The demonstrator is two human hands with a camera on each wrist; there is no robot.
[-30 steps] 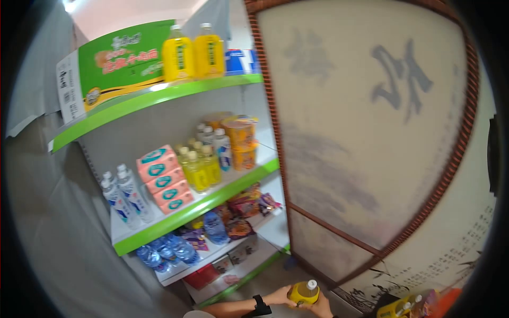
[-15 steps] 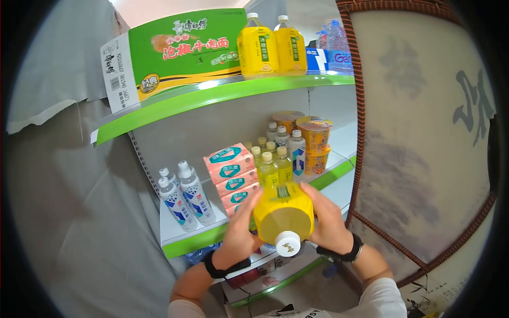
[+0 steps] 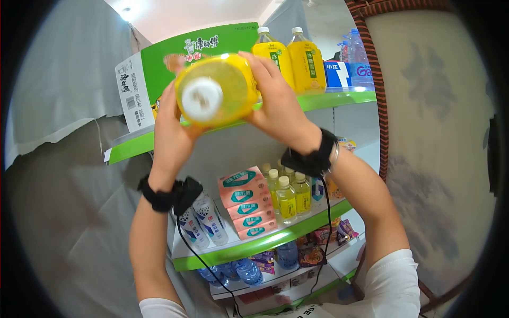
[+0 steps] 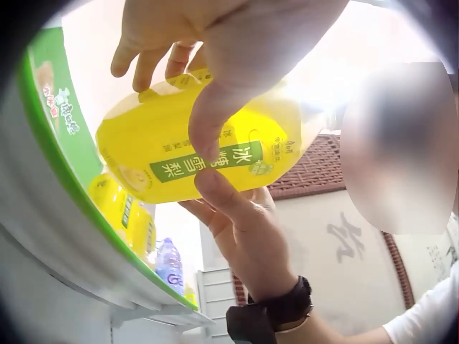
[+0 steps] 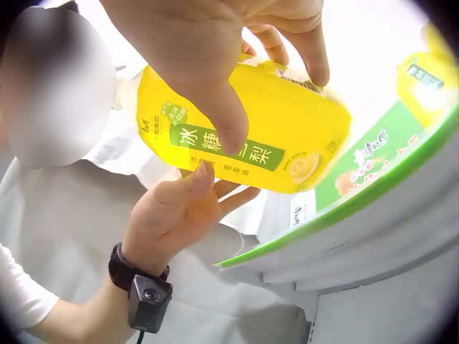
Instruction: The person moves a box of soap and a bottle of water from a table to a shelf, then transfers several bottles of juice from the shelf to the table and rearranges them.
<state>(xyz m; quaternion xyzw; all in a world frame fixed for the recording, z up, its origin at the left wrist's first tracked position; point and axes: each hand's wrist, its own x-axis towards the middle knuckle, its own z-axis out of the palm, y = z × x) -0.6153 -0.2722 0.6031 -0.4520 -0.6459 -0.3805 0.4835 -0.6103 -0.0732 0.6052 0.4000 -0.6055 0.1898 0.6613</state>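
Between both hands I hold a large yellow drink bottle [image 3: 236, 79], its white cap [image 3: 201, 99] facing my head camera. My left hand [image 3: 172, 132] grips it on the left, my right hand [image 3: 281, 106] on the right. From the left wrist view, the thumbs press the green label panel [image 4: 208, 161], with fingers round the far side. In front of the top shelf's green edge [image 3: 339, 99], the bottle overlaps the green carton [image 3: 164, 61]. Two matching yellow bottles [image 3: 306, 61] stand upright to the right of my hands.
Right of those bottles are a blue-and-white box [image 3: 336, 74] and clear purple-labelled bottles [image 3: 362, 63]. The middle shelf carries pink tissue packs [image 3: 249, 206] and small yellow drinks [image 3: 287, 201]. Blue-wrapped bottles [image 3: 246, 271] lie lower down. A framed screen [image 3: 424, 132] stands at the right, grey cloth [image 3: 58, 201] at the left.
The bottle has risen from low down, past the middle shelf, to top-shelf height, gripped by both hands throughout. The head view has swung, so the shelves now sit further right than a second ago.
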